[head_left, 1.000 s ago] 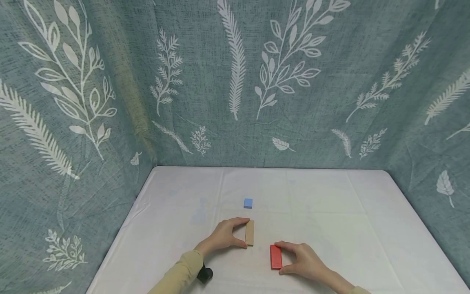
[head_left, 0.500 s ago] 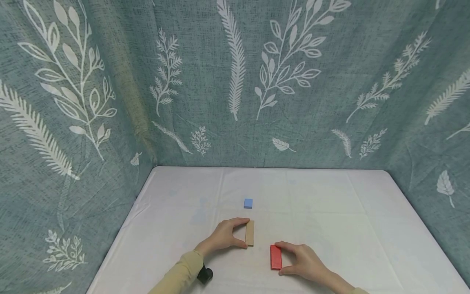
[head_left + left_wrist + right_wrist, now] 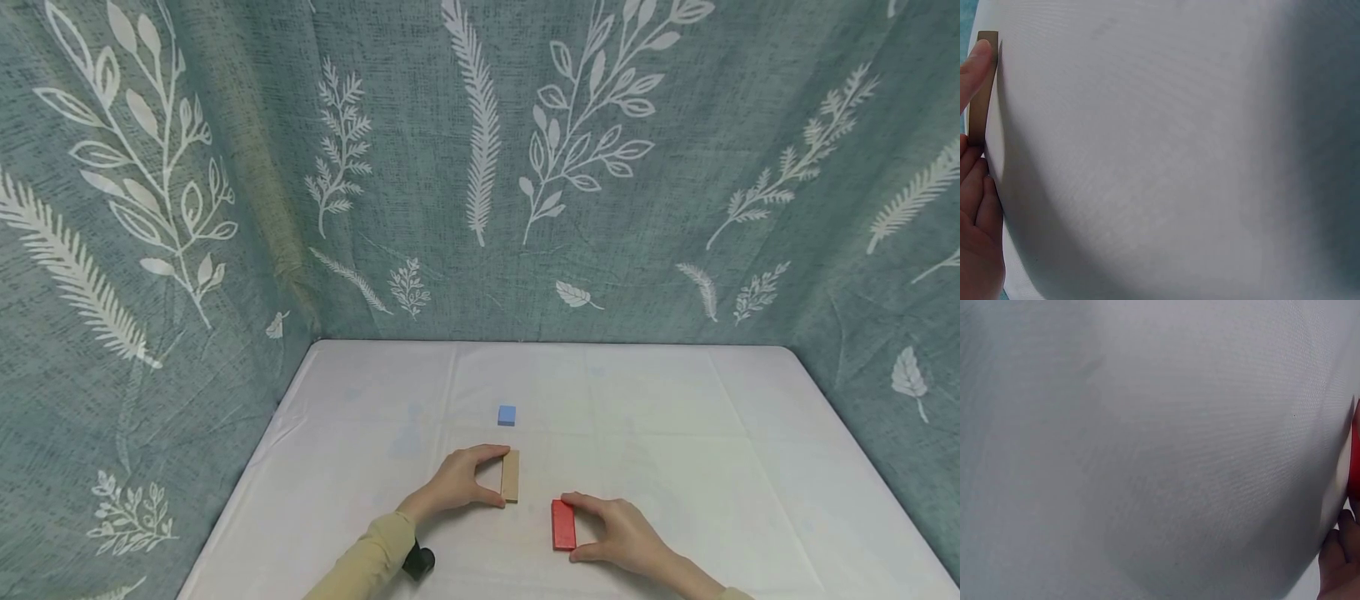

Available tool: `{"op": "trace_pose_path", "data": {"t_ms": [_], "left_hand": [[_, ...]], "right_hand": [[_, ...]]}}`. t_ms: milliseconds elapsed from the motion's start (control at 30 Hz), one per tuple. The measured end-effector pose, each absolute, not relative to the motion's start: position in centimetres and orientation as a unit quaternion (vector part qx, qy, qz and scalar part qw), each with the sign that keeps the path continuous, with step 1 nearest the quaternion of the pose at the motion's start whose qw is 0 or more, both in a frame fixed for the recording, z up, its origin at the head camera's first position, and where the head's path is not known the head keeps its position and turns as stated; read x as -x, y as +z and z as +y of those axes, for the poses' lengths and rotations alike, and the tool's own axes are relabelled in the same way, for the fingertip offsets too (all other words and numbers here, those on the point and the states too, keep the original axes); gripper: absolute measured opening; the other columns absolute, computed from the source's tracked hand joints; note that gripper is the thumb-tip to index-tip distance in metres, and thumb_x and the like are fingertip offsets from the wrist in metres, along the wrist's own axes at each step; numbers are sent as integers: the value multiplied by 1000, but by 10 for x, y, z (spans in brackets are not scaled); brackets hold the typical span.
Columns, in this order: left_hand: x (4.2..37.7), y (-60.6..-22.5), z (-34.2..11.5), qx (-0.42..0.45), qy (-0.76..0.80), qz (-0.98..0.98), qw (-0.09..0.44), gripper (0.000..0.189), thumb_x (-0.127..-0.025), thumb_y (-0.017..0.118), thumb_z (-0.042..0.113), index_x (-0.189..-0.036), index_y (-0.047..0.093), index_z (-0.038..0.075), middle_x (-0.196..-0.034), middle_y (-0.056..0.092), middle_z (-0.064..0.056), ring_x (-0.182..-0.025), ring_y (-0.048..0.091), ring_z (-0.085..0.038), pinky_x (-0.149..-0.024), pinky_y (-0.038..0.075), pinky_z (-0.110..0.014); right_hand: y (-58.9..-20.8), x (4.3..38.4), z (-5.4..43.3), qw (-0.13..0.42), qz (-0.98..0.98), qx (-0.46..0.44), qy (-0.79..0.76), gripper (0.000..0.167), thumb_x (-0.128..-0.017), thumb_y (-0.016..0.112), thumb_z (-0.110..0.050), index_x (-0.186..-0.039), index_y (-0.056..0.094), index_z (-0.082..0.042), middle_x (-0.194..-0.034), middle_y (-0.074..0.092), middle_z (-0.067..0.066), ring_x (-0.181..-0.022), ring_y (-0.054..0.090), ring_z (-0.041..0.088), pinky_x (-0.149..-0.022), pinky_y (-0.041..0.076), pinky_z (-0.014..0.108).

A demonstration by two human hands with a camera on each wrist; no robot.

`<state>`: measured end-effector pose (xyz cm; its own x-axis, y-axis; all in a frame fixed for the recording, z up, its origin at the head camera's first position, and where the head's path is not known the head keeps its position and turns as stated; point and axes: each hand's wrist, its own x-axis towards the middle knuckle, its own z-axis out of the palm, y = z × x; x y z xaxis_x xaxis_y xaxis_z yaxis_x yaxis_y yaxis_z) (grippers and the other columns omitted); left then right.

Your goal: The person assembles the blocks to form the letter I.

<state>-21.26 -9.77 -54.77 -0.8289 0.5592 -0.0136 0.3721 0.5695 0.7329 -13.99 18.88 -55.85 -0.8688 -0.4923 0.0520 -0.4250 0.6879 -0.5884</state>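
In the head view my left hand (image 3: 454,481) pinches a flat tan wooden block (image 3: 511,476) by its far and near ends, thumb at the near one. The left wrist view shows the same tan block (image 3: 981,112) at its left edge, between thumb and fingers. To the right and nearer, my right hand (image 3: 624,535) holds a red rectangular block (image 3: 563,526) at its two ends in the same way. Only a sliver of that red block (image 3: 1354,469) shows at the right edge of the right wrist view. A gap separates the two blocks.
A small blue block (image 3: 507,415) lies on the white-covered table (image 3: 675,433) beyond the tan one. Beside the left sleeve (image 3: 367,554) is a small black device (image 3: 418,560). Green leaf-patterned curtains (image 3: 420,167) enclose the table's back and sides.
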Motion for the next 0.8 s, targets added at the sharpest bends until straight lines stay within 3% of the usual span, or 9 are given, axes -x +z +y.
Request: {"op": "trace_pose_path", "data": {"t_ms": [800], "left_hand": [[213,-548,-98,-265,385,876,122,75,-67,85,27,-133,54,8,-137,56,-9,-130,49,-28,-110,40,-45]], "right_hand": [[-553,138,188,51,914,254,-312,76,-68,77,-54,-129,59,-12,-126,64,-2,-115,62,17,-92,55,33]]}}
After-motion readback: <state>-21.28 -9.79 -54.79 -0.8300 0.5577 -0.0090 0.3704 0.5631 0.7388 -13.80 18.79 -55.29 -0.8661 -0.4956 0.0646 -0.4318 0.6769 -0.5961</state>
